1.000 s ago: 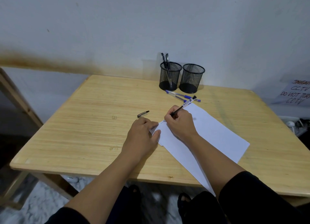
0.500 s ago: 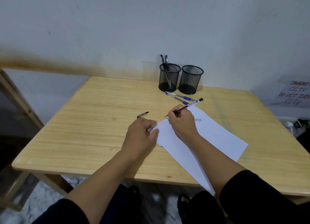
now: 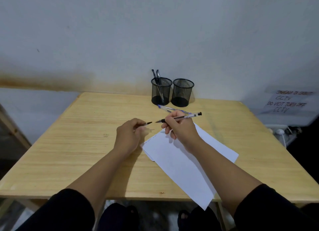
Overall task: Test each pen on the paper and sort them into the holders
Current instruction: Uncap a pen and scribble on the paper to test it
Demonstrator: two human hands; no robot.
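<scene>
Right of the 2 holders (image 3: 171, 92), a sign (image 3: 287, 102) reads "DO NOT TURN OFF CCTV"; left hand (image 3: 128, 135) pinches a cap (image 3: 145, 124), right hand (image 3: 179, 127) grips a pen (image 3: 187, 117).

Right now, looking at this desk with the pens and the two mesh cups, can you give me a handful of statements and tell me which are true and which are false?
1. The right hand holds a pen off the paper. True.
2. Both mesh holders have pens in them. False: only the left holder holds pens; the right holder looks empty.
3. The left hand grips a pen cap. True.
4. No pens lie loose on the table. False: blue pens lie in front of the holders.
5. The paper hangs past the table's near edge. True.
</scene>
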